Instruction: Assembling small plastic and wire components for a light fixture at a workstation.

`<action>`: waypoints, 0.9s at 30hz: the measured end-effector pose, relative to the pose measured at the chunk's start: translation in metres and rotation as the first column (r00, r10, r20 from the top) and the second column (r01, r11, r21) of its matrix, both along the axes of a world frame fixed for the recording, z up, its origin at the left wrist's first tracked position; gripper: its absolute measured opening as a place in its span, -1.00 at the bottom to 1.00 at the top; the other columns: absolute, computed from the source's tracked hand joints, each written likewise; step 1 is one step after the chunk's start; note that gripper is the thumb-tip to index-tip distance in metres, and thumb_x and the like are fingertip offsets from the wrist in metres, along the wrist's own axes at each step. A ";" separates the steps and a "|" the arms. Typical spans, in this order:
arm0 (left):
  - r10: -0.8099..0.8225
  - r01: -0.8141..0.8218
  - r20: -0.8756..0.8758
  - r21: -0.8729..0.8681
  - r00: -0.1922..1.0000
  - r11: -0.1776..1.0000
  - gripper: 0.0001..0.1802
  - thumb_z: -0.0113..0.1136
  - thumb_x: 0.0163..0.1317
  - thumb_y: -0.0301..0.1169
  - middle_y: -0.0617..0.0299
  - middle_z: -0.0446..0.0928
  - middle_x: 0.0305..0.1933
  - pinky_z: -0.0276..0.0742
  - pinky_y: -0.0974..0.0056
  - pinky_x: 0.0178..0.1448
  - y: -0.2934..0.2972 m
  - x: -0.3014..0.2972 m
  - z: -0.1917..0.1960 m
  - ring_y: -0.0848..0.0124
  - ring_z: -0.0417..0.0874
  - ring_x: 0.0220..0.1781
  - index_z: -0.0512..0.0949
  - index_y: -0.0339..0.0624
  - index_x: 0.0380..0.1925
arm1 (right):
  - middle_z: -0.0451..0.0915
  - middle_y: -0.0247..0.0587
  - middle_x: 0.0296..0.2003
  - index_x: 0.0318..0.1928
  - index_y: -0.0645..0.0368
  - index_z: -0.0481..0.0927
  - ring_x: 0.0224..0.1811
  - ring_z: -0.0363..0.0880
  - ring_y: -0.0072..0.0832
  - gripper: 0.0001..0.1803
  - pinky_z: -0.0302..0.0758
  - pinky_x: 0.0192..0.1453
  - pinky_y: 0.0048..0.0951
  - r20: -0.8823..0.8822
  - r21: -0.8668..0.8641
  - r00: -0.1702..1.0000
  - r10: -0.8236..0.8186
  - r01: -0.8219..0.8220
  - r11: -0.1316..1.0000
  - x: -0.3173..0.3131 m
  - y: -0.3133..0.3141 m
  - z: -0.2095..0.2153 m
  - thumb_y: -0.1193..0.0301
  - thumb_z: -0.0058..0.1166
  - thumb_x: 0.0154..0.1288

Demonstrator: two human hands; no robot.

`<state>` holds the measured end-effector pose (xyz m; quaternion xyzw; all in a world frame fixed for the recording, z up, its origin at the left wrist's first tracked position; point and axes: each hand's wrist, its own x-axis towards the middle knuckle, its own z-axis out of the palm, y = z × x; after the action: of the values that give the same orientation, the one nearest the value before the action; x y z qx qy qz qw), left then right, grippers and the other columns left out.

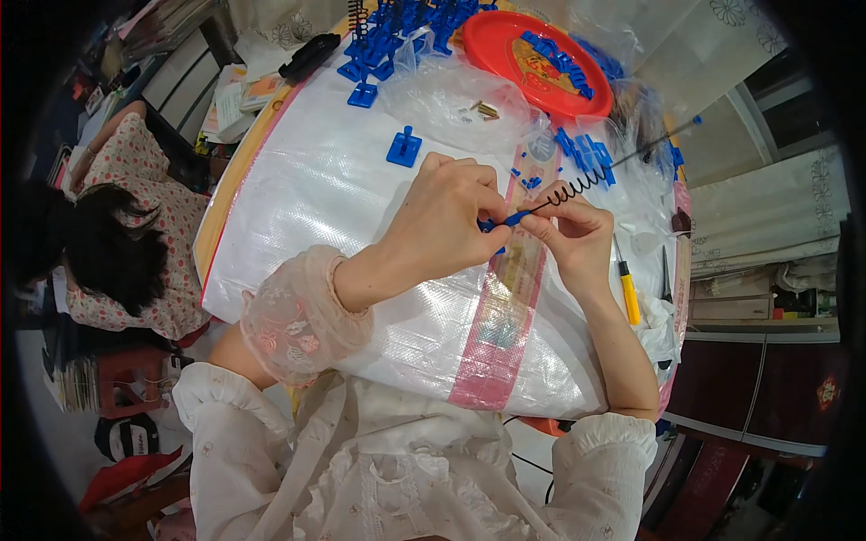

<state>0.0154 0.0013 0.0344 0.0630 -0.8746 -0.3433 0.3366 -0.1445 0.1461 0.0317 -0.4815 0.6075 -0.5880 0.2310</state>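
Note:
My left hand pinches a small blue plastic piece, mostly hidden by its fingers. With thumb and fingertips, my right hand grips a black coiled wire at its lower end, where it meets the blue piece. The wire rises to the upper right, coiled at first, then straight, up to a small blue tip. Both hands are closed and close together above the table. Beyond my left hand stands a blue square base with an upright post. Tiny blue pieces lie just past the fingers.
A heap of blue parts and a red round tray holding blue pieces are at the far side. Brass-coloured screws lie on clear plastic. At right is a yellow-handled screwdriver. Another person is at left.

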 end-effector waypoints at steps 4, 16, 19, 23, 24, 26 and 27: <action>0.049 -0.052 -0.035 -0.096 0.998 0.994 -0.91 0.43 -0.08 -0.40 0.32 0.54 -0.49 0.28 0.16 0.06 0.001 0.001 0.001 0.34 0.58 -0.28 0.71 -0.14 -0.58 | 0.71 -0.16 -0.23 -0.21 0.33 0.79 -0.15 0.62 -0.47 -0.81 0.52 0.02 -0.40 -0.049 -0.046 0.999 0.001 -0.003 0.999 0.000 0.001 -0.002 0.69 0.41 0.11; 0.076 -0.084 -0.057 -0.154 0.995 0.984 -0.91 0.43 -0.07 -0.40 0.33 0.52 -0.49 0.28 0.16 0.08 0.001 0.003 0.002 0.37 0.59 -0.27 0.69 -0.12 -0.62 | 0.65 -0.22 -0.26 -0.19 0.34 0.78 -0.14 0.56 -0.44 -0.76 0.50 -0.01 -0.42 -0.126 -0.100 0.992 0.032 -0.045 0.994 0.005 -0.003 0.002 0.76 0.35 0.09; 0.077 -0.083 -0.052 -0.147 0.996 0.986 -0.91 0.44 -0.07 -0.39 0.32 0.53 -0.48 0.27 0.16 0.07 0.001 0.003 0.002 0.36 0.59 -0.27 0.70 -0.13 -0.61 | 0.63 -0.24 -0.26 -0.18 0.35 0.78 -0.15 0.54 -0.44 -0.75 0.50 -0.02 -0.43 -0.138 -0.107 0.990 0.036 -0.051 0.993 0.004 -0.003 0.000 0.77 0.35 0.09; 0.077 -0.086 -0.062 -0.151 0.995 0.985 -0.89 0.49 -0.11 -0.44 0.35 0.54 -0.46 0.25 0.16 0.01 0.001 0.002 -0.001 0.37 0.56 -0.28 0.68 -0.09 -0.58 | 0.64 -0.23 -0.26 -0.18 0.35 0.77 -0.15 0.55 -0.43 -0.75 0.50 -0.03 -0.43 -0.144 -0.126 0.989 0.034 -0.052 0.991 0.004 -0.003 -0.001 0.77 0.34 0.10; 0.076 -0.084 -0.060 -0.149 0.995 0.985 -0.89 0.49 -0.11 -0.43 0.35 0.54 -0.46 0.25 0.16 0.01 0.001 0.002 -0.001 0.37 0.56 -0.28 0.68 -0.09 -0.58 | 0.64 -0.22 -0.26 -0.18 0.35 0.77 -0.15 0.55 -0.43 -0.76 0.50 -0.03 -0.43 -0.142 -0.125 0.989 0.033 -0.051 0.991 0.003 -0.003 -0.002 0.77 0.34 0.10; 0.072 -0.079 -0.057 -0.143 0.996 0.986 -0.89 0.49 -0.10 -0.43 0.35 0.53 -0.46 0.25 0.16 0.01 0.001 0.002 -0.001 0.37 0.56 -0.28 0.69 -0.08 -0.58 | 0.65 -0.22 -0.27 -0.18 0.35 0.77 -0.15 0.55 -0.43 -0.76 0.49 -0.04 -0.43 -0.139 -0.121 0.990 0.030 -0.047 0.992 0.003 -0.003 -0.002 0.77 0.34 0.10; 0.072 -0.079 -0.052 -0.141 0.996 0.987 -0.90 0.47 -0.08 -0.41 0.34 0.53 -0.48 0.25 0.16 0.02 0.001 0.002 -0.001 0.37 0.57 -0.29 0.70 -0.10 -0.58 | 0.65 -0.21 -0.27 -0.18 0.35 0.76 -0.15 0.55 -0.43 -0.76 0.49 -0.04 -0.43 -0.139 -0.124 0.990 0.030 -0.047 0.991 0.003 -0.003 -0.003 0.77 0.35 0.10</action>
<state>0.0170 0.0023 0.0339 0.0638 -0.8857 -0.2683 0.3734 -0.1416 0.1435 0.0291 -0.5462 0.5738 -0.5864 0.1689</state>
